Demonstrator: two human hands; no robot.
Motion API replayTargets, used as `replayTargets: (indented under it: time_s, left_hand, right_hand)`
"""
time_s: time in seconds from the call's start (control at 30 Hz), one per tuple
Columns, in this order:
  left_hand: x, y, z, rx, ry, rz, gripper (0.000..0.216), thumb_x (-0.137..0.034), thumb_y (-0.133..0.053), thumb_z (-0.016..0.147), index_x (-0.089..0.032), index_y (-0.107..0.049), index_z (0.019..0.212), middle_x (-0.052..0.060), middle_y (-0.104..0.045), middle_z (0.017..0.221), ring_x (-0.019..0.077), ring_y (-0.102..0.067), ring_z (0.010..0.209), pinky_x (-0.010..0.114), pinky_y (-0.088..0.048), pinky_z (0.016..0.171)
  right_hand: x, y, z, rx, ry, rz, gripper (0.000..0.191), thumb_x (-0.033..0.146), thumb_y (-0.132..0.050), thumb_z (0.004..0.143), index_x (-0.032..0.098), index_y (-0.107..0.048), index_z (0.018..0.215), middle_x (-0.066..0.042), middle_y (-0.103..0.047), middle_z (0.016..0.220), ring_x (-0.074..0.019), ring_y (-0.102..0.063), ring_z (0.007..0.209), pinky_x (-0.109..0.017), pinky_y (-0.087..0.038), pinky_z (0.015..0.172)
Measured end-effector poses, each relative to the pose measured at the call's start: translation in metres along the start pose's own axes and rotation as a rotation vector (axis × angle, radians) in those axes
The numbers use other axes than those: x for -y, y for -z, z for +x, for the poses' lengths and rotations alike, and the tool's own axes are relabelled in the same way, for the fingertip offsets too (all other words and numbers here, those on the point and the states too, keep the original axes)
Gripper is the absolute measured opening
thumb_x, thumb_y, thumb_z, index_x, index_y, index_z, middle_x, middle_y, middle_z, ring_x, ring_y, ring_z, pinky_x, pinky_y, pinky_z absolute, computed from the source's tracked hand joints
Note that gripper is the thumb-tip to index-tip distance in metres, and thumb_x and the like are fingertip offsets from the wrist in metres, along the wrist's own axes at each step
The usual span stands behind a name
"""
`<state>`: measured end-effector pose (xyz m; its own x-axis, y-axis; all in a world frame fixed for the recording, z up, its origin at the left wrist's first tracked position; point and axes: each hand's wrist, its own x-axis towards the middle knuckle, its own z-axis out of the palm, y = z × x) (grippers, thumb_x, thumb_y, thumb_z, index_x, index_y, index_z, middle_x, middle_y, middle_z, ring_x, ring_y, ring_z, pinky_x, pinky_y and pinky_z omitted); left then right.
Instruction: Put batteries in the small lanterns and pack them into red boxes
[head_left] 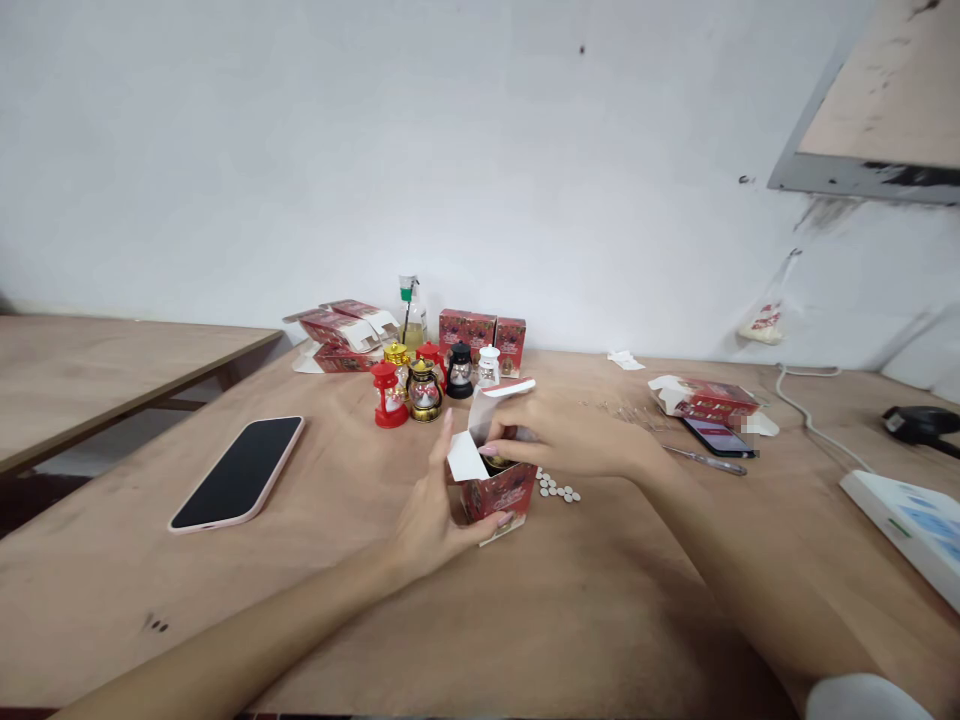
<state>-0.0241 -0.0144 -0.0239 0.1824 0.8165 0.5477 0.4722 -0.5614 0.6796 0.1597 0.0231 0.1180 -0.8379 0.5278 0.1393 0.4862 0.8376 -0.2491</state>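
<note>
A small red printed box [504,492] stands open-topped on the wooden table [570,620], its white flaps up. My left hand [435,510] wraps round the box's left side and bottom. My right hand [562,435] reaches over the opening, fingers pinched at the top of a small object that sits inside the box; I cannot make out what it is. Just right of the box lie several small white round discs [559,489]. Behind it stand several toy lanterns [424,385] in red, gold, black and white.
A black phone in a pink case [238,472] lies to the left. Red boxes [480,332], flattened cartons [341,335] and a spray bottle [410,312] stand near the wall. On the right are a second phone [716,436], a screwdriver [705,460], a cable [810,420] and a white device [911,520].
</note>
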Motion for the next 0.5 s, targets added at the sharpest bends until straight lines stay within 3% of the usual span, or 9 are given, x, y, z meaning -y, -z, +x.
replayTargets:
  time_s: [0.13, 0.23, 0.4, 0.5]
  left_hand:
    - [-0.004, 0.0, 0.0, -0.001, 0.009, -0.018, 0.115, -0.042, -0.069, 0.073, -0.024, 0.02, 0.144, 0.014, -0.056, 0.128, 0.0273, -0.059, 0.112, 0.045, -0.051, 0.091]
    - [-0.006, 0.003, 0.001, 0.055, -0.021, 0.009, 0.114, -0.042, -0.068, 0.075, -0.025, 0.021, 0.144, 0.014, -0.054, 0.13, 0.026, -0.061, 0.108, 0.043, -0.052, 0.088]
    - [-0.004, 0.013, 0.005, 0.125, -0.124, 0.154, 0.082, -0.044, -0.067, 0.075, -0.035, -0.023, 0.143, 0.009, -0.053, 0.126, 0.0256, -0.062, 0.102, 0.04, -0.055, 0.08]
    - [-0.002, 0.015, 0.007, 0.108, -0.169, 0.135, 0.074, -0.041, -0.068, 0.075, -0.035, -0.033, 0.139, 0.008, -0.052, 0.122, 0.0236, -0.06, 0.101, 0.037, -0.054, 0.08]
  right_hand:
    - [-0.007, 0.009, -0.006, -0.019, 0.078, 0.066, 0.021, 0.023, -0.046, 0.092, 0.019, -0.066, 0.099, -0.003, -0.07, 0.096, -0.0146, -0.062, 0.082, -0.027, -0.044, 0.073]
    - [-0.013, 0.017, -0.012, -0.128, 0.077, 0.096, 0.027, 0.017, -0.041, 0.092, 0.021, -0.063, 0.106, -0.002, -0.069, 0.106, -0.0158, -0.063, 0.095, -0.03, -0.047, 0.082]
    - [-0.026, 0.023, -0.018, -0.335, 0.077, 0.062, 0.036, 0.008, -0.041, 0.086, 0.022, -0.057, 0.114, -0.003, -0.064, 0.113, -0.0177, -0.058, 0.107, -0.036, -0.047, 0.092]
    - [-0.03, 0.02, -0.014, -0.406, 0.082, -0.008, 0.042, 0.018, -0.058, 0.082, 0.021, -0.05, 0.124, -0.008, -0.056, 0.12, -0.0223, -0.054, 0.111, -0.041, -0.047, 0.093]
